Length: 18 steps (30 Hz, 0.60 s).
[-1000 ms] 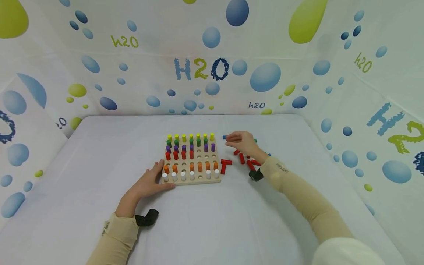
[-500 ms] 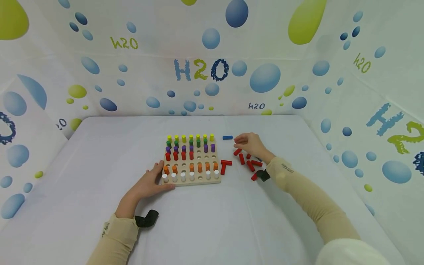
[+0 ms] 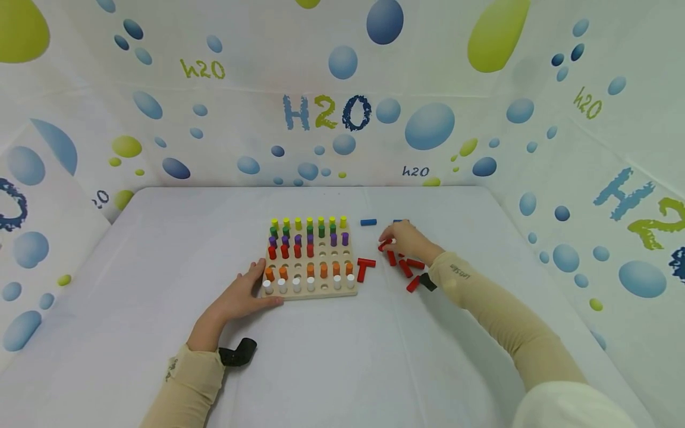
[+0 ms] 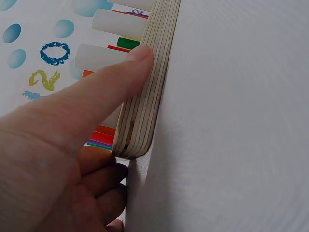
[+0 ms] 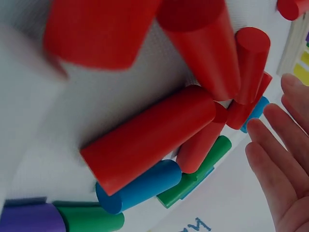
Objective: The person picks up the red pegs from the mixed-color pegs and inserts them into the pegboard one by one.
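A wooden pegboard [image 3: 321, 295] holds rows of yellow, green, purple, red, orange and white pegs in the head view. My left hand [image 3: 241, 294] grips its near left corner: the thumb [image 4: 108, 84] presses the front edge and the other fingers bend by the left side. My right hand [image 3: 414, 242] reaches over loose pegs right of the board, its fingertips beside a red peg [image 3: 383, 245]. In the right wrist view the fingers [image 5: 275, 159] are extended, with nothing visible between them. Part of the pile is hidden under this hand.
Two red pegs [image 3: 361, 273] lie crosswise near the board's right edge. One blue peg [image 3: 368, 222] lies behind them, and another blue peg [image 3: 398, 221] shows past my right hand. Green pegs [image 5: 91, 216] and a purple peg [image 5: 31, 217] appear in the right wrist view.
My right hand has drawn back to the right from beside the blue peg and lowered toward the red pegs. My left hand stays at the board's corner.
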Tool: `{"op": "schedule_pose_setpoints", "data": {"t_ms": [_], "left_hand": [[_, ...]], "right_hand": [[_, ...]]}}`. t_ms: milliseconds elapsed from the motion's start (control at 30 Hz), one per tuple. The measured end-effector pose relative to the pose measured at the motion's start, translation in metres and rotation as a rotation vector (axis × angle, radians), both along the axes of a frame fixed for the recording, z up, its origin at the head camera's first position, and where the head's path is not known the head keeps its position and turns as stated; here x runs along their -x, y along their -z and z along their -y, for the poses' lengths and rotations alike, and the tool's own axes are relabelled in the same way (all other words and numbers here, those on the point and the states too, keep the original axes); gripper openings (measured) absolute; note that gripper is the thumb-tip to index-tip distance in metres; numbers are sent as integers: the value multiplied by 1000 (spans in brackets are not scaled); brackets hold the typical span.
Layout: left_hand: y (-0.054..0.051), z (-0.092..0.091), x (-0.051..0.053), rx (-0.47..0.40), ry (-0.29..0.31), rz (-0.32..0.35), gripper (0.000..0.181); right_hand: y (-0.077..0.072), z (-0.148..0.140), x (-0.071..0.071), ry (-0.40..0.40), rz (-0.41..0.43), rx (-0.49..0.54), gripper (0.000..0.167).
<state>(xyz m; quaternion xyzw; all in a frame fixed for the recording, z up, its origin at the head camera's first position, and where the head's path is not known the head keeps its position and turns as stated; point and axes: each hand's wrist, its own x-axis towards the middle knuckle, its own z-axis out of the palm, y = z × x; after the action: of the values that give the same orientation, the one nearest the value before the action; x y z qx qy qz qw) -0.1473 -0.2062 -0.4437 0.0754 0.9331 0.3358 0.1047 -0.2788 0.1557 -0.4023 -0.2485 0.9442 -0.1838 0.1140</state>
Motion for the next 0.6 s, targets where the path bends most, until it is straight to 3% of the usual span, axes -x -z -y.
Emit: {"op": "schedule_pose_setpoints", "data": {"t_ms": [267, 600], "left_hand": [[0, 0, 0, 3, -6, 9, 107], [-1, 0, 1, -8, -4, 20, 108]], "right_hand": [[1, 8, -3, 4, 3, -103, 23], [5, 14, 3, -96, -106, -248, 21]]}}
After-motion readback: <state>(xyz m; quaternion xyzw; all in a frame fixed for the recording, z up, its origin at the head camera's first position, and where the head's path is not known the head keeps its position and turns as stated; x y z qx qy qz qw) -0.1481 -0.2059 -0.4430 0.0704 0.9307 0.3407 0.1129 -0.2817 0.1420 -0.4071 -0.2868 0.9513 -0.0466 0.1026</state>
